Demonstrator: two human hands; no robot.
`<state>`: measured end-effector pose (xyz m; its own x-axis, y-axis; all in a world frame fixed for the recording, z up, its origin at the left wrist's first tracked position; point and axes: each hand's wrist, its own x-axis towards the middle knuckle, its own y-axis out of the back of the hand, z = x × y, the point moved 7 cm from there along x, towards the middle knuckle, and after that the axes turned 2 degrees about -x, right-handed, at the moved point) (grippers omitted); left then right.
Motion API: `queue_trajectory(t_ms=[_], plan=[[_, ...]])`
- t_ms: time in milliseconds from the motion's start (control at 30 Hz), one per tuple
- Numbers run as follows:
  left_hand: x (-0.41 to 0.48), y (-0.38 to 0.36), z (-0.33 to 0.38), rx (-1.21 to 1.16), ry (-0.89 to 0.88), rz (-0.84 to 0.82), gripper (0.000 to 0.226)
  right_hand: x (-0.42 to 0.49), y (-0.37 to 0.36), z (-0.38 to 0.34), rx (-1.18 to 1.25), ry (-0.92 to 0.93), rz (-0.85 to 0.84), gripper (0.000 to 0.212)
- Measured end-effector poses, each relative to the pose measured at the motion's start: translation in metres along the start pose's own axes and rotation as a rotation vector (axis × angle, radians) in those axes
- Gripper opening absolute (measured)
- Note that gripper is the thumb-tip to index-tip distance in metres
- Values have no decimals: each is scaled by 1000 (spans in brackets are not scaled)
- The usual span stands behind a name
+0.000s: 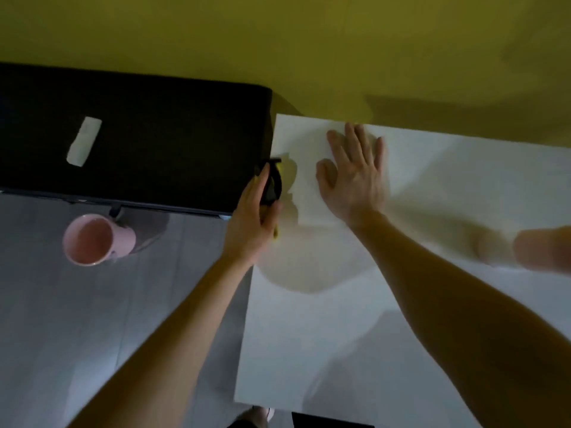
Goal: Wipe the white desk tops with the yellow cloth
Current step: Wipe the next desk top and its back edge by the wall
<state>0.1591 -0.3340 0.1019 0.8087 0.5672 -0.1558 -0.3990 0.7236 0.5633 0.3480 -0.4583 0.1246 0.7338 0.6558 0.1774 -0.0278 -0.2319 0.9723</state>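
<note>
The white desk top [386, 319] fills the right half of the view, its back edge against a yellow wall. My left hand [253, 217] is at the desk's left edge and grips a black object [274, 180]. Bits of yellow [276, 233] show above and below the fingers; I cannot tell whether this is the yellow cloth. My right hand [355, 177] lies flat with spread fingers on the desk near its back left corner, pressing on a pale sheet [309, 208].
A black surface [154, 143] adjoins the desk on the left, with a small white block [84, 141] on it. A pink mug [92, 239] stands on the grey floor [77, 319] below. A blurred tan shape [543, 248] sits at the right edge.
</note>
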Motion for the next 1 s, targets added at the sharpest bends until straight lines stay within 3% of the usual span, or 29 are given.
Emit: queue_trajectory(t_ms=[133,367,500,600,667,767,867,933,1000], plan=[[-48,3,-5,7,120,-68,68,1,1,-2,4,-1,-34,64],[175,6,46,101,77,-77,69,1,-1,4,142,16,43,60],[186,6,53,193,-11,-227,77,2,0,5,159,3,40,57],[151,32,51,262,-33,-120,96,2,4,8,214,-23,46,51],[139,48,67,379,-146,-30,88,2,4,12,300,-43,64,44],[139,37,116,496,-419,-136,71,2,17,36,593,-244,214,34],[136,0,134,596,-553,-459,97,-15,58,76,604,-628,447,29],[133,-1,122,498,-479,-464,100,-11,80,68,466,-523,474,29],[128,19,94,267,-298,-185,71,17,66,32,399,-261,283,43]])
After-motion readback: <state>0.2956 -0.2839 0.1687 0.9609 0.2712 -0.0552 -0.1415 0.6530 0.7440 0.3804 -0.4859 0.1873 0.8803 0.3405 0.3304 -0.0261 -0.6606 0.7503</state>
